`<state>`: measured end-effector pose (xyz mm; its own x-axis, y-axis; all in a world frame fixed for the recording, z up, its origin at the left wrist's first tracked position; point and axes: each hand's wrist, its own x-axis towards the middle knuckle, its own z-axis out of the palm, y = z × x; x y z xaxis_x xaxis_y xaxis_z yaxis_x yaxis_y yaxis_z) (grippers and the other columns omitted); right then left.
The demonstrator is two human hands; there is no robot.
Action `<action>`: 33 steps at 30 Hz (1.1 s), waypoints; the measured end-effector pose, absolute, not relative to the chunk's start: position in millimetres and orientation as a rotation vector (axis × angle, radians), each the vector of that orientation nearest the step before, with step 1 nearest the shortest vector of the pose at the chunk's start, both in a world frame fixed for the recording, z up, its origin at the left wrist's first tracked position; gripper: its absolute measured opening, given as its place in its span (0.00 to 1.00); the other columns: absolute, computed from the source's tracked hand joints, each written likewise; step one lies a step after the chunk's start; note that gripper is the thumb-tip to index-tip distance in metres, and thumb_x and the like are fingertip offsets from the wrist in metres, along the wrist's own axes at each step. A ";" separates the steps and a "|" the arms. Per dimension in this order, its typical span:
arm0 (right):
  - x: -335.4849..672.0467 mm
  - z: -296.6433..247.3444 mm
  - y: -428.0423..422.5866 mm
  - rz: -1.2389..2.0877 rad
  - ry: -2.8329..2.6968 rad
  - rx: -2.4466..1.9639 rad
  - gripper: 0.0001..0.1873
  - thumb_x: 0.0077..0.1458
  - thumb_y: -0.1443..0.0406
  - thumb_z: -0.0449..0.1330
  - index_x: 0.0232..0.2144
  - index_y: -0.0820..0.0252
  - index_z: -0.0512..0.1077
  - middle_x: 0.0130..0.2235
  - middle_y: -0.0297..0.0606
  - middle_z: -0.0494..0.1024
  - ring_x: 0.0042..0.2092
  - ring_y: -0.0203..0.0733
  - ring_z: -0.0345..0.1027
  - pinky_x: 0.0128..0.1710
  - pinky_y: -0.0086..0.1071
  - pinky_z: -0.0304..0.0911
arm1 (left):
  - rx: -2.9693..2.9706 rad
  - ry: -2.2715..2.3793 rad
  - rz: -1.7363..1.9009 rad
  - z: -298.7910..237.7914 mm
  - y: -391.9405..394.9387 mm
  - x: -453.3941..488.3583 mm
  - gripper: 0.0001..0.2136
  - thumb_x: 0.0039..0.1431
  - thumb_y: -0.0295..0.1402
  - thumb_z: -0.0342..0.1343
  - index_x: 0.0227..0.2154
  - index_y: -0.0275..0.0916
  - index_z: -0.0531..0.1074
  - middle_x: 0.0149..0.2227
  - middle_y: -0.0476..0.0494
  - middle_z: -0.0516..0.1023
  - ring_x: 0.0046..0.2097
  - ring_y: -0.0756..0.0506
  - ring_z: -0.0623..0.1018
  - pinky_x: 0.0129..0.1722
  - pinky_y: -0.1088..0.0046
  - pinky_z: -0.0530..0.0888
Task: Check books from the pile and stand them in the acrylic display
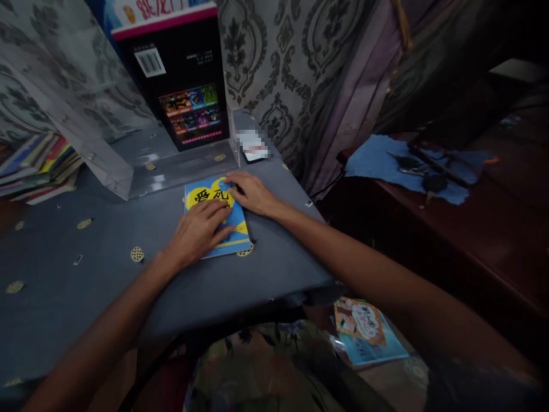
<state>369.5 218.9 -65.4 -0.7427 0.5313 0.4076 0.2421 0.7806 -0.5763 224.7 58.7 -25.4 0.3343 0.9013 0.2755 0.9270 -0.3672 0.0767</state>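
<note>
A thin blue-and-yellow book (234,237) with large black characters on its cover lies flat on the table, near its right edge. My left hand (199,229) rests palm down across the left and middle of the cover, fingers spread. At the book's upper right corner is my right hand (253,194), its fingers bent and touching the cover, with a gap between thumb and fingers. Part of the cover is hidden under both hands.
Behind the book, a clear acrylic stand (158,177) holds upright books, a black one (197,68) in front. A book stack (38,160) sits at left, a blurred white item (254,144) behind. Right are a blue cloth (377,160) and, lower down, more books (371,337).
</note>
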 end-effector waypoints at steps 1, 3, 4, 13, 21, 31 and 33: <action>369.1 -66.4 219.6 0.665 -2.402 -0.569 0.15 0.63 0.68 0.56 0.51 0.59 0.74 0.56 0.42 0.76 0.61 0.48 0.66 0.64 0.44 0.59 | -2.532 -1.641 -0.413 -24.7 50.6 229.6 0.21 0.69 0.47 0.49 0.54 0.37 0.73 0.57 0.35 0.76 0.60 0.37 0.73 0.60 0.52 0.70; 368.3 -68.4 220.7 0.653 -2.408 -0.566 0.16 0.64 0.68 0.55 0.52 0.59 0.74 0.56 0.42 0.76 0.61 0.48 0.66 0.64 0.45 0.59 | -2.580 -1.540 -0.392 -24.7 37.0 236.2 0.25 0.66 0.51 0.52 0.55 0.38 0.72 0.58 0.35 0.75 0.60 0.36 0.72 0.60 0.52 0.70; 368.1 -69.2 220.8 0.652 -2.411 -0.568 0.16 0.64 0.67 0.54 0.52 0.59 0.73 0.56 0.42 0.76 0.61 0.48 0.66 0.64 0.45 0.59 | -2.585 -1.514 -0.379 -25.2 32.0 238.1 0.25 0.65 0.52 0.52 0.55 0.38 0.72 0.58 0.35 0.75 0.60 0.36 0.72 0.59 0.52 0.71; 385.2 -70.4 198.4 0.648 -2.450 -0.553 0.20 0.64 0.63 0.55 0.57 0.60 0.71 0.64 0.45 0.68 0.69 0.52 0.55 0.68 0.50 0.52 | -2.528 -1.481 -0.340 -35.0 23.7 239.9 0.18 0.70 0.40 0.50 0.57 0.38 0.72 0.57 0.37 0.77 0.60 0.36 0.74 0.60 0.53 0.72; 411.5 -69.6 186.6 0.754 -2.506 -0.374 0.25 0.63 0.59 0.59 0.60 0.57 0.68 0.67 0.44 0.64 0.71 0.52 0.50 0.68 0.52 0.50 | -2.565 -1.454 -0.398 -37.6 22.0 238.1 0.19 0.70 0.35 0.50 0.61 0.39 0.69 0.57 0.37 0.77 0.61 0.37 0.73 0.61 0.53 0.72; 423.1 -60.3 193.3 0.918 -2.535 -0.255 0.33 0.57 0.52 0.66 0.62 0.52 0.67 0.68 0.42 0.63 0.71 0.52 0.48 0.69 0.52 0.48 | -2.548 -1.497 -0.350 -37.5 22.3 239.6 0.18 0.70 0.35 0.50 0.58 0.39 0.72 0.57 0.37 0.77 0.61 0.37 0.74 0.61 0.53 0.72; 424.7 -60.8 194.8 0.945 -2.530 -0.237 0.38 0.52 0.49 0.69 0.62 0.50 0.66 0.68 0.41 0.62 0.71 0.52 0.48 0.69 0.52 0.48 | -2.542 -1.508 -0.347 -37.1 22.2 240.0 0.18 0.70 0.36 0.50 0.58 0.39 0.72 0.58 0.37 0.77 0.61 0.37 0.74 0.61 0.53 0.72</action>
<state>424.7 194.8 -60.8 -0.8943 0.3012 0.3310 0.0105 0.7537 -0.6572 240.0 22.2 -37.1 0.4632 0.8404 0.2814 0.8788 -0.4766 -0.0232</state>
